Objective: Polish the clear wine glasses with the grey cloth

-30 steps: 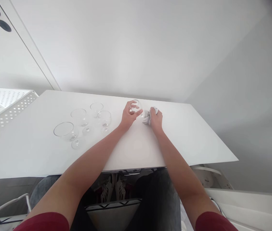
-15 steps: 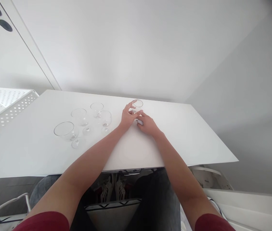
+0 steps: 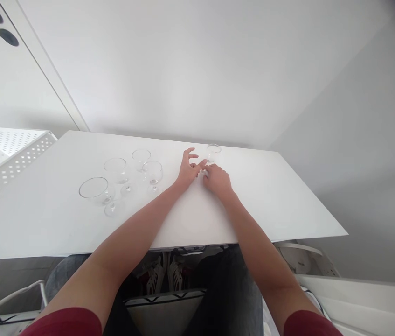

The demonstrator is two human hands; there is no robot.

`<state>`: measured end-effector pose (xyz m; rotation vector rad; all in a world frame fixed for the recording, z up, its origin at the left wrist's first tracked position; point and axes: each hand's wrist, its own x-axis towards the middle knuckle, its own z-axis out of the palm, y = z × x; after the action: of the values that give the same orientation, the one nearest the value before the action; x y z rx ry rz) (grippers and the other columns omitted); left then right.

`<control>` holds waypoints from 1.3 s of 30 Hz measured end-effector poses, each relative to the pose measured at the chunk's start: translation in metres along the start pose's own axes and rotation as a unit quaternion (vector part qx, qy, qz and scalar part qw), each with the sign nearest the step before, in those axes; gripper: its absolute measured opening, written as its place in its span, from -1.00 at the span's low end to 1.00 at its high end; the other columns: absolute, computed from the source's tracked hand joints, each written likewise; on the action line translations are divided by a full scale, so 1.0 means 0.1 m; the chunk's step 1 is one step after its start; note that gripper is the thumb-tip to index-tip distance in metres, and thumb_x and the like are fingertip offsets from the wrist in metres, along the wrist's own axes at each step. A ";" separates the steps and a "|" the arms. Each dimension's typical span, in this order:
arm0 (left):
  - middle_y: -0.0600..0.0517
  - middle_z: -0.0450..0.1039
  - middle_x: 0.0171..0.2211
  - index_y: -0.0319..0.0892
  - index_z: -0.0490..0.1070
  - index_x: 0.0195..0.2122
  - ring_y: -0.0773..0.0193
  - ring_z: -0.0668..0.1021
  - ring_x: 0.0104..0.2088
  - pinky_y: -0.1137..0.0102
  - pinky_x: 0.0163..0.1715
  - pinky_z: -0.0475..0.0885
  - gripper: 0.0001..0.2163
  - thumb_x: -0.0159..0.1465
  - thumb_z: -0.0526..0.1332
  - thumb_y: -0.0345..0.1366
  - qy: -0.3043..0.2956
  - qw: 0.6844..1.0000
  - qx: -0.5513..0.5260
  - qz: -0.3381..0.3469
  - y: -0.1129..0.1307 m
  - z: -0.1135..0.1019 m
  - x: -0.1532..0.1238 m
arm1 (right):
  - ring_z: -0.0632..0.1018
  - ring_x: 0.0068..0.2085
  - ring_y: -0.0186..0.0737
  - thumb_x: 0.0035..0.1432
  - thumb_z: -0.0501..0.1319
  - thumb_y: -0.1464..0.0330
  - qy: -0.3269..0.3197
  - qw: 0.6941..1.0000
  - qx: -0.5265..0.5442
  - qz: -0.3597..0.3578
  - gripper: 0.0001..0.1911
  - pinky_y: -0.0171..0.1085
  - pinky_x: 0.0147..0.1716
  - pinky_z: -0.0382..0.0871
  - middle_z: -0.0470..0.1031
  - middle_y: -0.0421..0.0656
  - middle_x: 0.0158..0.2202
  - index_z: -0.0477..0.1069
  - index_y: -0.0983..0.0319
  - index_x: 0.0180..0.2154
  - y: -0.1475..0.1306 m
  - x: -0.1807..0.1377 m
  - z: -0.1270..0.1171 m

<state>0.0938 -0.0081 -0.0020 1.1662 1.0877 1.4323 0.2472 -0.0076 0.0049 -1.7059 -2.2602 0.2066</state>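
Observation:
A small clear stemmed glass (image 3: 213, 152) stands upright near the far edge of the white table (image 3: 270, 200). My left hand (image 3: 186, 170) rests on the table just left of it, open with fingers spread, holding nothing. Its index finger reaches toward my right hand (image 3: 217, 181). My right hand lies in front of the glass's foot with its fingers curled under. A sliver of white cloth (image 3: 202, 172) shows at its fingertips; the rest is hidden beneath the hand.
Several more clear stemmed glasses stand in a group to the left: a wide one (image 3: 94, 189) nearest, others (image 3: 115, 167) (image 3: 152, 171) behind it. A white perforated rack (image 3: 4, 154) adjoins the table's left end. A wall stands just behind the table.
My left hand let go of the small glass and spread open; the glass now stands further right. My right hand came in from the right and closed over the cloth.

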 end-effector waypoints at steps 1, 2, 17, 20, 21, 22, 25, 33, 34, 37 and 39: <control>-0.07 0.35 0.11 0.07 0.22 0.20 0.51 0.41 -0.51 0.46 -0.54 0.39 -0.43 0.25 0.42 -0.03 0.009 1.000 0.000 -0.007 -0.01 0.00 0.01 | 0.57 -0.10 0.08 0.25 0.17 0.38 0.006 0.999 -0.005 0.037 -0.63 -0.07 -0.16 0.41 0.52 0.06 0.04 0.55 0.08 0.06 0.06 0.01 -0.02; -0.06 0.35 0.08 0.05 0.24 0.16 0.52 0.41 -0.52 0.47 -0.55 0.37 -0.50 0.28 0.38 0.00 0.017 1.000 0.001 -0.013 -0.03 -0.01 0.02 | 0.57 -0.07 0.12 0.26 0.16 0.37 0.010 0.997 -0.008 0.074 -0.62 -0.03 -0.12 0.42 0.50 0.09 0.05 0.54 0.10 0.08 0.12 0.02 -0.04; 0.07 0.36 -0.27 -0.07 0.35 -0.22 0.50 0.31 -0.60 0.46 -0.56 0.23 -0.85 0.43 0.15 -0.14 0.027 0.998 -0.006 -0.050 -0.07 -0.01 0.07 | 0.59 -0.04 0.11 0.26 0.12 0.31 -0.025 0.946 0.002 0.324 -0.56 0.03 -0.03 0.43 0.25 0.15 0.13 0.36 0.20 0.16 0.36 0.00 -0.29; 0.08 0.33 -0.37 -0.09 0.36 -0.25 0.47 0.29 -0.60 0.45 -0.55 0.21 -0.83 0.42 0.15 -0.13 0.030 0.998 -0.011 -0.052 -0.08 -0.02 0.07 | 0.60 -0.08 0.08 0.24 0.12 0.33 -0.017 0.943 0.011 0.331 -0.60 0.00 -0.05 0.43 0.27 0.15 0.10 0.42 0.20 0.10 0.38 -0.02 -0.31; 0.09 0.31 -0.41 -0.09 0.37 -0.26 0.46 0.29 -0.61 0.44 -0.54 0.20 -0.83 0.42 0.15 -0.13 0.030 0.998 -0.011 -0.053 -0.07 -0.02 0.07 | 0.60 -0.09 0.06 0.23 0.13 0.34 -0.013 0.942 0.014 0.334 -0.62 -0.01 -0.06 0.43 0.28 0.15 0.10 0.45 0.21 0.07 0.38 -0.03 -0.32; 0.10 0.29 -0.44 -0.08 0.37 -0.26 0.45 0.29 -0.61 0.44 -0.54 0.20 -0.83 0.42 0.15 -0.13 0.029 0.998 -0.010 -0.054 -0.07 -0.02 0.06 | 0.60 -0.11 0.05 0.23 0.14 0.34 -0.010 0.942 0.015 0.335 -0.65 -0.02 -0.07 0.44 0.29 0.15 0.09 0.47 0.21 0.04 0.38 -0.03 -0.32; 0.12 0.26 -0.49 -0.08 0.38 -0.28 0.43 0.28 -0.61 0.43 -0.53 0.20 -0.82 0.41 0.17 -0.12 0.025 0.998 -0.015 -0.052 -0.06 -0.02 0.05 | 0.60 -0.12 0.06 0.19 0.16 0.35 -0.008 0.946 0.011 0.323 -0.70 -0.02 -0.11 0.46 0.39 0.13 0.00 0.50 0.22 -0.05 0.36 -0.04 -0.33; 0.14 0.18 -0.62 -0.08 0.38 -0.31 0.40 0.25 -0.63 0.44 -0.54 0.15 -0.78 0.42 0.14 -0.10 0.017 0.998 0.006 -0.052 -0.08 -0.03 0.06 | 0.61 -0.13 0.17 0.15 0.19 0.32 0.010 0.954 0.021 0.298 -0.80 -0.02 -0.16 0.46 0.53 0.14 -0.21 0.52 0.26 -0.22 0.34 -0.02 -0.29; 0.15 0.18 -0.63 -0.08 0.38 -0.32 0.40 0.25 -0.63 0.45 -0.54 0.15 -0.77 0.42 0.13 -0.10 0.015 0.999 0.008 -0.051 -0.08 -0.03 0.06 | 0.61 -0.14 0.16 0.16 0.20 0.31 0.004 0.956 0.017 0.294 -0.80 -0.03 -0.17 0.46 0.53 0.14 -0.21 0.51 0.26 -0.23 0.34 -0.02 -0.28; 0.15 0.18 -0.63 -0.08 0.38 -0.33 0.41 0.24 -0.64 0.45 -0.56 0.14 -0.76 0.41 0.15 -0.09 0.017 0.999 0.003 -0.047 -0.11 -0.03 0.08 | 0.58 -0.26 0.02 0.14 0.23 0.30 -0.031 0.966 0.015 0.258 -0.86 -0.14 -0.26 0.41 0.52 0.06 -0.30 0.48 0.24 -0.32 0.28 -0.01 -0.25; 0.16 0.16 -0.63 -0.09 0.38 -0.35 0.40 0.24 -0.64 0.45 -0.57 0.14 -0.77 0.39 0.16 -0.09 0.024 0.999 -0.008 -0.044 -0.11 -0.03 0.09 | 0.51 -0.37 -0.10 0.15 0.23 0.28 -0.039 0.982 0.036 0.183 -0.85 -0.21 -0.34 0.34 0.48 -0.04 -0.42 0.43 0.21 -0.41 0.20 -0.03 -0.26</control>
<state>0.0918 0.0025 -0.0118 1.0644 1.1448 1.4036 0.2749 -0.0064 0.0231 -2.0942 -1.9435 0.4368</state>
